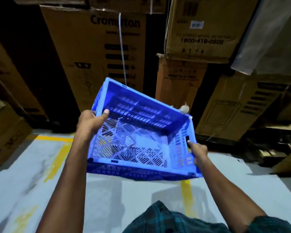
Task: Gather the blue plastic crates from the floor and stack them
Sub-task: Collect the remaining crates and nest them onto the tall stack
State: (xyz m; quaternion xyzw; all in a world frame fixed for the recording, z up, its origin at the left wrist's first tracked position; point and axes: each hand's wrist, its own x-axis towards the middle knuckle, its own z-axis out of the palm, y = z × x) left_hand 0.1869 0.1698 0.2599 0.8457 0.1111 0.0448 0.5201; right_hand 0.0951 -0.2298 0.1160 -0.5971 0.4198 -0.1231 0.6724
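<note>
I have one blue plastic crate (138, 132) lifted clear of the floor (40, 174), tilted with its 11 o'clock corner high and its open top facing me. My left hand (91, 121) is clamped on the rim at 9 o'clock, thumb over the edge. My right hand (198, 152) is clamped on the short wall at 4 o'clock, a finger hooked into the handle slot. No other crate or stack is in view; stacked cardboard cartons (97, 52) fill 12 o'clock. To carry it well I should level the crate, keep both grips firm, and line up corners squarely before lowering it onto the stack.
</note>
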